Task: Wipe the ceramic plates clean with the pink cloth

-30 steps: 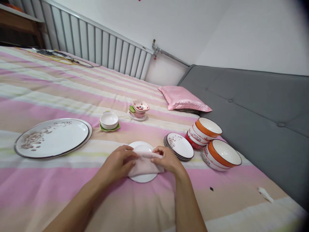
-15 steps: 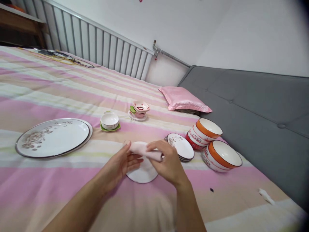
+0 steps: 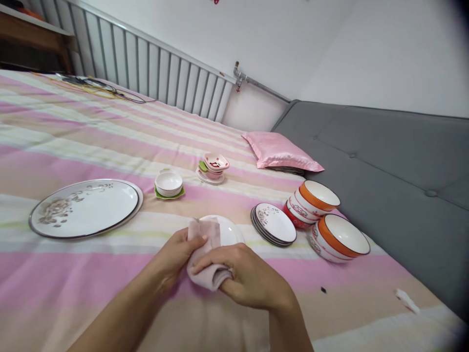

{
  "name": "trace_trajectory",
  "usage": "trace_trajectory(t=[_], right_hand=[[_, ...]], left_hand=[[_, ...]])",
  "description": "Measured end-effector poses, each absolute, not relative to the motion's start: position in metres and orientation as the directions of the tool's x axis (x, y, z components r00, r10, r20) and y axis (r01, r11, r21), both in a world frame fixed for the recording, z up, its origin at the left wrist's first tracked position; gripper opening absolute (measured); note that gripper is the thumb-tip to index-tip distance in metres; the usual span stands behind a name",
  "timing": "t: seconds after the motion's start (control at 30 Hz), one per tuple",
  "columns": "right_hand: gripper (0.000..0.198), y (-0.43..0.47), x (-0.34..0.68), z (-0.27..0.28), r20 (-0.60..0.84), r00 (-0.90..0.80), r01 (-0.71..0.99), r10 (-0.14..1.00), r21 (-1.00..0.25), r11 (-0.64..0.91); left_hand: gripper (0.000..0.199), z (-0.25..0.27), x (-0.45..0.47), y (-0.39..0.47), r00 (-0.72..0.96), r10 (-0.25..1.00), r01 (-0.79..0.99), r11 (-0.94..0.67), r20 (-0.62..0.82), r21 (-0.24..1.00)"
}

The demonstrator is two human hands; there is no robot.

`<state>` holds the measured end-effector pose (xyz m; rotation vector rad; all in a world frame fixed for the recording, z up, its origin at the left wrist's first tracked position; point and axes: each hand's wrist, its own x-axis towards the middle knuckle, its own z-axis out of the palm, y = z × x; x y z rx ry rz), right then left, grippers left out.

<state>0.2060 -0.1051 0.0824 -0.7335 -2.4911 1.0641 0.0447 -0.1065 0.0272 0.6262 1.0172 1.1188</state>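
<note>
A pale pink cloth (image 3: 209, 234) is draped over the left and near side of a round white plate (image 3: 230, 230). My left hand (image 3: 179, 254) is closed at the left rim, its thumb pressing on the cloth; its other fingers are mostly hidden. The folded near end of the cloth is gripped by my right hand (image 3: 245, 274), whose fingers lie over the near rim. To the right of the plate stands a stack of small dark-rimmed plates (image 3: 274, 222) with a brown flower pattern.
Orange-banded bowls (image 3: 344, 237) stand stacked at the right, near the grey headboard (image 3: 384, 151). Large oval platters (image 3: 91, 210) lie at the left. Small white bowls (image 3: 169, 181) and pink strawberry dishes (image 3: 216, 162) sit farther back. A pink pillow (image 3: 280, 149) lies behind.
My right hand has moved down and toward me, with the cloth now spread over the plate's near left part instead of rolled above it. My left hand's fingers have closed at the rim.
</note>
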Motion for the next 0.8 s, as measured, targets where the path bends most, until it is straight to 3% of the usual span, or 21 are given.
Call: trace_trajectory(t=[0.13, 0.27, 0.37, 0.5, 0.57, 0.7, 0.8], right_hand=[[0.024, -0.098, 0.210, 0.085, 0.119, -0.697, 0.389, 0.707, -0.766, 0.512], [0.032, -0.088, 0.217, 0.080, 0.114, -0.538, 0.428, 0.835, -0.817, 0.387], [0.039, -0.082, 0.221, 0.075, 0.109, -0.482, 0.426, 0.870, -0.838, 0.341], [0.038, -0.078, 0.222, 0.070, 0.110, -0.488, 0.391, 0.866, -0.859, 0.330], [0.033, -0.075, 0.221, 0.068, 0.128, -0.470, 0.354, 0.873, -0.879, 0.319], [0.023, -0.071, 0.217, 0.064, 0.204, -0.389, 0.279, 0.899, -0.904, 0.325], [0.018, -0.073, 0.214, 0.066, 0.342, -0.314, 0.357, 0.886, -0.822, 0.444]], left_hand=[[0.033, 0.028, 0.049, -0.114, 0.300, 0.923, -0.287, 0.329, -0.241, 0.900], [0.046, 0.031, 0.051, -0.118, 0.380, 0.882, -0.323, 0.409, -0.279, 0.853], [0.054, 0.031, 0.048, -0.119, 0.426, 0.853, -0.373, 0.469, -0.302, 0.801], [0.053, 0.032, 0.042, -0.117, 0.564, 0.803, -0.255, 0.392, -0.193, 0.884], [0.048, 0.033, 0.042, -0.117, 0.574, 0.800, -0.217, 0.355, -0.176, 0.909], [0.040, 0.033, 0.043, -0.116, 0.498, 0.823, -0.203, 0.417, -0.274, 0.886], [0.041, 0.032, 0.043, -0.115, 0.470, 0.834, -0.289, 0.456, -0.290, 0.842]])
